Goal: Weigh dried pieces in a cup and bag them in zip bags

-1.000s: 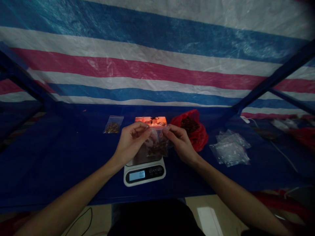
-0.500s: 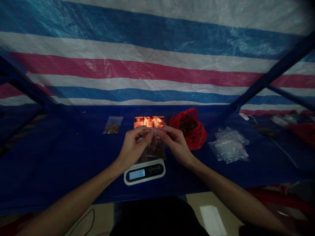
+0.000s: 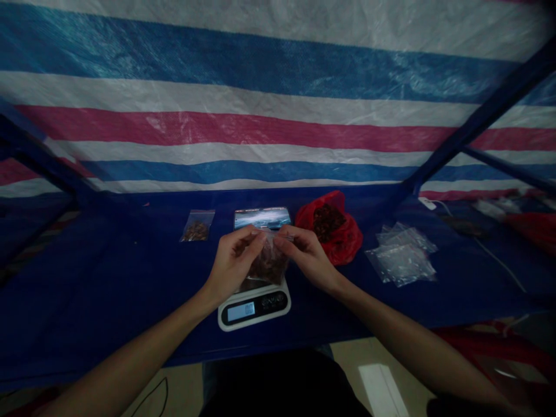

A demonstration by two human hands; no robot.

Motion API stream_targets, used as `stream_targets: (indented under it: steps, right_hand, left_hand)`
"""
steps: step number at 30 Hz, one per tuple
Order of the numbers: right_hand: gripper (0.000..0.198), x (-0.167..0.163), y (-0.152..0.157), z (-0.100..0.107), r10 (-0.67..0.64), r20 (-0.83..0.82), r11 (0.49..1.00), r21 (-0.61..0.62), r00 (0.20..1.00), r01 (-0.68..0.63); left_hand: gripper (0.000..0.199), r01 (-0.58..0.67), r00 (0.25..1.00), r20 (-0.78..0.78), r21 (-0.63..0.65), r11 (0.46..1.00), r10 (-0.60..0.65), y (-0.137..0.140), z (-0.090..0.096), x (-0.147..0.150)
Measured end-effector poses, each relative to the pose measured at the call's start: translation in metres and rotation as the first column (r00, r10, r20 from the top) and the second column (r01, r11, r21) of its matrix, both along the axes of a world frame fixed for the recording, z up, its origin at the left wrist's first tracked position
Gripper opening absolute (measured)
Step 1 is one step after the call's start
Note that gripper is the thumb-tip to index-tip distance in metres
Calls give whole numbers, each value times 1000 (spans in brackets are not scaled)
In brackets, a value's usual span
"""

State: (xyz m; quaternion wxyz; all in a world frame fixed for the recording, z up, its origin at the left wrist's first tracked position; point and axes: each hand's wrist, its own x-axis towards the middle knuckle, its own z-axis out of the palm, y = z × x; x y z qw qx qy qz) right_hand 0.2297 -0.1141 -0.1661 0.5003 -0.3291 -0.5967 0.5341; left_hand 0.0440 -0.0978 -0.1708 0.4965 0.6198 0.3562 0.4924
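A clear zip bag (image 3: 268,263) with brown bits inside hangs between my hands, just above the digital scale (image 3: 254,307). My left hand (image 3: 234,255) pinches its top edge on the left. On the right, my right hand (image 3: 306,252) grips the same edge between thumb and fingers. The scale's lit display reads 0.0, and the bag and my hands cover most of its plate. Close beyond my right hand lies an open red plastic bag (image 3: 354,240) holding dark reddish-brown pieces.
A lit phone (image 3: 263,218) lies behind my hands. Another filled zip bag (image 3: 197,226) rests to the left on the blue table (image 3: 108,289). Several flat, clear zip bags (image 3: 403,258) are piled at right, near a cable (image 3: 499,263). Blue frame bars (image 3: 469,130) slant up at both sides.
The phone's screen has gone from fiery orange to pale blue-white. My hands still hold the zip bag's top, with the fingertips a little farther apart. The whole view has shifted slightly.
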Motion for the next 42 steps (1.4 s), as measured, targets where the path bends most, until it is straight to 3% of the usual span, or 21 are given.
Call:
stream_targets:
  steps: [11, 17, 21, 27, 32, 34, 36, 39, 42]
  right_hand:
    - [42, 3, -2, 1, 97, 48, 995, 1, 994, -98]
    - [48, 0, -6, -3, 100, 90, 995, -7, 991, -100]
    - [45, 4, -6, 0, 90, 170, 992, 74, 981, -104]
    - [38, 11, 0, 13, -27, 321, 972, 228, 947, -50]
    - [35, 33, -11, 28, -212, 286, 949, 288, 935, 127]
    - [35, 62, -25, 33, -343, 235, 919, 285, 910, 273]
    - [36, 102, -42, 37, -523, 125, 836, 270, 843, 478]
    - [36, 164, -65, 38, -690, -24, 717, 112, 724, 688]
    - [37, 199, -76, 39, -737, -40, 676, -49, 675, 735]
  left_hand:
    - [27, 72, 995, -67, 24, 997, -70, -6, 1, 1]
    - [23, 114, 981, -171, 154, 982, -87, -6, -1, -2]
    - [22, 120, 968, -244, 252, 960, -57, -2, 1, -5]
    - [34, 82, 983, -181, 286, 955, -30, -2, 10, -5]
    - [34, 117, 990, -115, 300, 947, -86, 9, 13, -20]
    - [34, 5, 1000, 10, 268, 963, -8, 19, 15, -30]
    - [33, -177, 980, 127, 223, 959, 151, 28, 17, -38]
    - [35, -334, 940, 146, 209, 919, 308, 37, 17, -42]
    - [35, -284, 945, -47, 368, 885, 323, 44, 9, -43]
